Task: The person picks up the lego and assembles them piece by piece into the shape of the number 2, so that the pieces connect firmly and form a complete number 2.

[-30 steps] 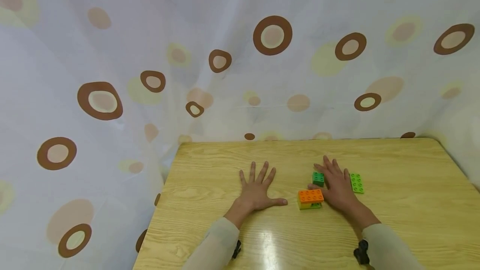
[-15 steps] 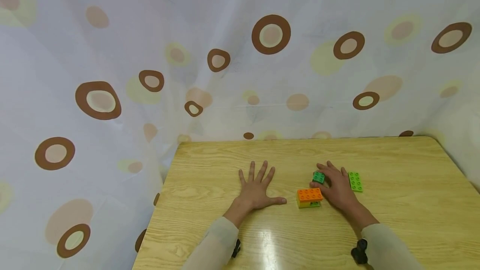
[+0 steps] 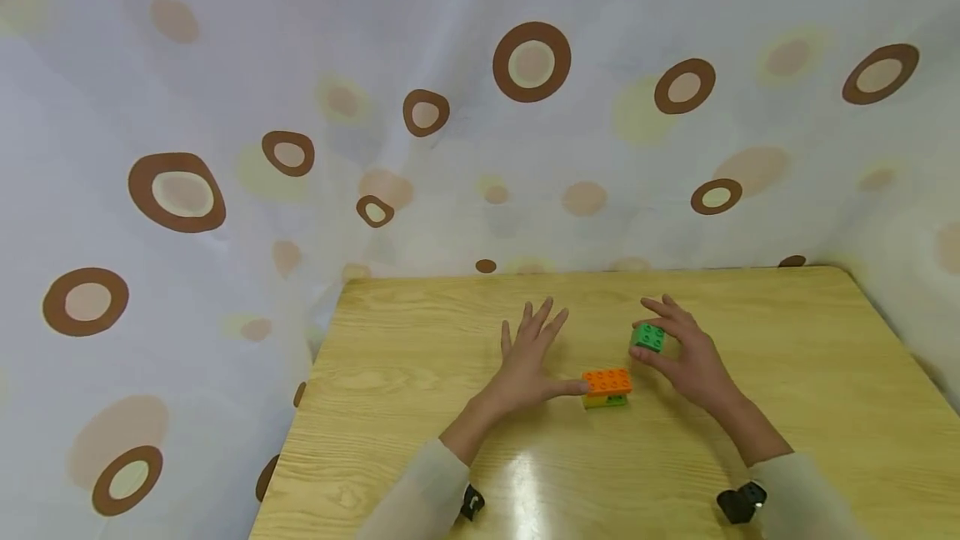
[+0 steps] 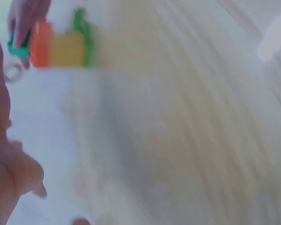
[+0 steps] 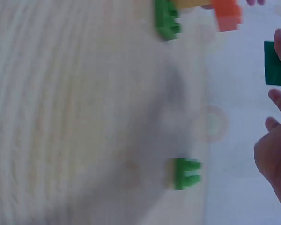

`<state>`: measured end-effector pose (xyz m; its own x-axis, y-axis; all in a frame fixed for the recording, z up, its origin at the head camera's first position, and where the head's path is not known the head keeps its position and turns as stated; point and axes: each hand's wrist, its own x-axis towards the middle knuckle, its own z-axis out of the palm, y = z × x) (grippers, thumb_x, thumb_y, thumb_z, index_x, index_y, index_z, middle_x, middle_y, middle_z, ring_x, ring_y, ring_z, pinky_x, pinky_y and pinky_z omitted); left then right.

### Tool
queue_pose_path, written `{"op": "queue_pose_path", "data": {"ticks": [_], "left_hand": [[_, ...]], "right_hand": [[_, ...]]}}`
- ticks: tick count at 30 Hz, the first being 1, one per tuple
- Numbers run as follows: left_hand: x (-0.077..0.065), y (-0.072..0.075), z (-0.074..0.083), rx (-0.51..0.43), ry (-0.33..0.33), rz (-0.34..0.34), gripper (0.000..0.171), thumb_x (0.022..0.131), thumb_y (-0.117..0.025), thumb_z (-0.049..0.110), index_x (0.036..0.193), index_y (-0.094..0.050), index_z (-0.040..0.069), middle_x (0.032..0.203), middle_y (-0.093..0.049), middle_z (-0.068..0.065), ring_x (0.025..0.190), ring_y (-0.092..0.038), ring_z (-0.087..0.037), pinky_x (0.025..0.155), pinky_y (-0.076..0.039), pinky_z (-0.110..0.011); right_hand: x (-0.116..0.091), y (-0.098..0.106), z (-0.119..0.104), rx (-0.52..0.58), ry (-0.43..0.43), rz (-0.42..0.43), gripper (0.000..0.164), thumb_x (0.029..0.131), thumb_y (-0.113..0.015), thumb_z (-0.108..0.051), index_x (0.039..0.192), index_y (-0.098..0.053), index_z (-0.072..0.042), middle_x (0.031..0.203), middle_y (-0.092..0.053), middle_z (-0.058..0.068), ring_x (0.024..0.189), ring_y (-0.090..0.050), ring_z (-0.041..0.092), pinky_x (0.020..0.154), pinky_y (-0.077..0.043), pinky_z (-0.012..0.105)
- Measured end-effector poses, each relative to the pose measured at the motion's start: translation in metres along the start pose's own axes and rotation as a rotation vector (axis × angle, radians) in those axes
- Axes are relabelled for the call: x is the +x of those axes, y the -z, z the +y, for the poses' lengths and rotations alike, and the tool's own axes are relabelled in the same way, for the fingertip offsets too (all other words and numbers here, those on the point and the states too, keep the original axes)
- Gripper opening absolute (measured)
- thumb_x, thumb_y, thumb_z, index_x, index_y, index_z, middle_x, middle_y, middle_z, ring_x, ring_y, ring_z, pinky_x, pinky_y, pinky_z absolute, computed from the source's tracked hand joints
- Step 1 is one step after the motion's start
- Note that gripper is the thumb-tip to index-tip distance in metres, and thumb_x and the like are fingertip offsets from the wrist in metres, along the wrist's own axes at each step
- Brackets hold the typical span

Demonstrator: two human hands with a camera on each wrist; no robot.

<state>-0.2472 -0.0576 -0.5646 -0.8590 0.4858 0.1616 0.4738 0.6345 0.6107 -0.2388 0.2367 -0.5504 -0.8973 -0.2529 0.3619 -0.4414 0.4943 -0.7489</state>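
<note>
Between thumb and fingers, my right hand (image 3: 701, 367) pinches a dark green toy building brick (image 3: 649, 338), held up above the table. Just left of and below it in the head view stands a small stack (image 3: 608, 382) of toy bricks: orange on top, yellow under its left part, a light green plate at the base. My left hand (image 3: 519, 373) is spread with fingers extended, its thumb tip overlapping the stack's left edge. In the right wrist view a separate light green studded plate (image 5: 180, 173) lies on the table; the right hand hides it in the head view.
The wooden table (image 3: 420, 340) reaches back to a white curtain (image 3: 450, 40) with brown and beige circles, which also runs along the left and right sides. A bright light reflection lies on the tabletop near the front.
My right hand has closed its fingers on the dark green brick and lifted it. My left hand has come off its flat rest and shifted right, to the orange-topped stack.
</note>
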Motion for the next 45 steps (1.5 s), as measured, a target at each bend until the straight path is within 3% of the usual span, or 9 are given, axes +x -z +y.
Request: {"op": "queue_pose_path", "data": {"ticks": [3, 5, 9, 13, 16, 21, 34, 41, 45], "left_hand": [[0.001, 0.003, 0.019, 0.0, -0.004, 0.046, 0.085, 0.079, -0.088, 0.06, 0.15, -0.062, 0.021, 0.177, -0.01, 0.008, 0.164, 0.004, -0.029, 0.123, 0.006, -0.072], [0.002, 0.001, 0.026, 0.03, 0.0, 0.037, 0.071, 0.08, -0.087, 0.062, 0.136, -0.073, 0.021, 0.176, -0.017, 0.005, 0.164, -0.003, -0.032, 0.123, 0.004, -0.072], [0.003, -0.005, 0.028, 0.106, 0.005, 0.006, 0.051, 0.084, -0.084, 0.06, 0.121, -0.08, 0.025, 0.173, -0.029, 0.001, 0.163, -0.015, -0.036, 0.123, 0.0, -0.073], [0.004, -0.009, 0.024, 0.124, -0.034, 0.0, 0.035, 0.087, -0.084, 0.053, 0.11, -0.083, 0.027, 0.168, -0.039, -0.004, 0.161, -0.022, -0.036, 0.121, -0.003, -0.077], [0.006, -0.011, 0.021, 0.116, -0.056, -0.007, 0.033, 0.088, -0.083, 0.051, 0.11, -0.083, 0.027, 0.168, -0.04, -0.004, 0.16, -0.023, -0.036, 0.12, -0.004, -0.078], [0.006, -0.012, 0.019, 0.074, -0.036, -0.024, 0.031, 0.089, -0.083, 0.049, 0.109, -0.084, 0.027, 0.168, -0.04, -0.006, 0.16, -0.022, -0.037, 0.119, -0.005, -0.078], [0.002, -0.014, 0.02, -0.04, 0.023, -0.041, 0.03, 0.091, -0.082, 0.049, 0.109, -0.083, 0.025, 0.168, -0.038, -0.006, 0.161, -0.02, -0.037, 0.121, -0.001, -0.076], [0.002, -0.016, 0.022, -0.087, 0.056, -0.037, 0.03, 0.091, -0.082, 0.05, 0.108, -0.083, 0.025, 0.17, -0.035, -0.007, 0.161, -0.017, -0.041, 0.121, -0.001, -0.075], [0.004, -0.013, 0.021, -0.076, 0.072, -0.05, 0.03, 0.091, -0.082, 0.05, 0.108, -0.083, 0.025, 0.17, -0.036, -0.006, 0.161, -0.017, -0.04, 0.122, -0.002, -0.074]], "right_hand": [[0.004, 0.009, -0.015, 0.026, 0.024, -0.027, 0.037, 0.088, -0.085, -0.006, 0.124, -0.074, -0.008, 0.162, -0.045, 0.02, 0.159, -0.017, 0.047, 0.109, -0.023, 0.084], [0.006, 0.012, -0.022, 0.047, 0.037, -0.058, 0.037, 0.087, -0.087, -0.005, 0.122, -0.076, -0.011, 0.162, -0.044, 0.018, 0.16, -0.015, 0.044, 0.109, -0.022, 0.085], [0.006, 0.01, -0.027, 0.053, 0.055, -0.139, 0.038, 0.085, -0.089, -0.009, 0.12, -0.077, -0.016, 0.163, -0.043, 0.017, 0.16, -0.012, 0.046, 0.107, -0.02, 0.087], [0.001, 0.001, -0.025, 0.035, 0.059, -0.206, 0.038, 0.085, -0.089, -0.014, 0.12, -0.078, -0.017, 0.162, -0.043, 0.018, 0.158, -0.014, 0.051, 0.105, -0.022, 0.088], [-0.005, -0.007, -0.022, 0.038, 0.052, -0.221, 0.036, 0.085, -0.089, -0.015, 0.119, -0.078, -0.013, 0.161, -0.045, 0.019, 0.157, -0.017, 0.053, 0.105, -0.023, 0.087], [-0.009, -0.018, -0.02, 0.052, 0.043, -0.231, 0.036, 0.087, -0.088, -0.017, 0.12, -0.078, -0.008, 0.16, -0.046, 0.019, 0.156, -0.018, 0.054, 0.106, -0.025, 0.085], [-0.016, -0.021, -0.018, 0.028, 0.076, -0.217, 0.04, 0.087, -0.087, -0.014, 0.124, -0.075, -0.005, 0.157, -0.049, 0.02, 0.152, -0.025, 0.056, 0.104, -0.034, 0.081], [-0.019, -0.023, -0.014, 0.025, 0.113, -0.199, 0.042, 0.086, -0.088, -0.01, 0.126, -0.074, -0.008, 0.153, -0.055, 0.018, 0.157, -0.028, 0.036, 0.105, -0.034, 0.08], [-0.015, -0.028, -0.011, 0.033, 0.089, -0.209, 0.047, 0.088, -0.086, -0.012, 0.133, -0.073, -0.012, 0.153, -0.057, 0.015, 0.154, -0.027, 0.049, 0.106, -0.031, 0.083]]}}
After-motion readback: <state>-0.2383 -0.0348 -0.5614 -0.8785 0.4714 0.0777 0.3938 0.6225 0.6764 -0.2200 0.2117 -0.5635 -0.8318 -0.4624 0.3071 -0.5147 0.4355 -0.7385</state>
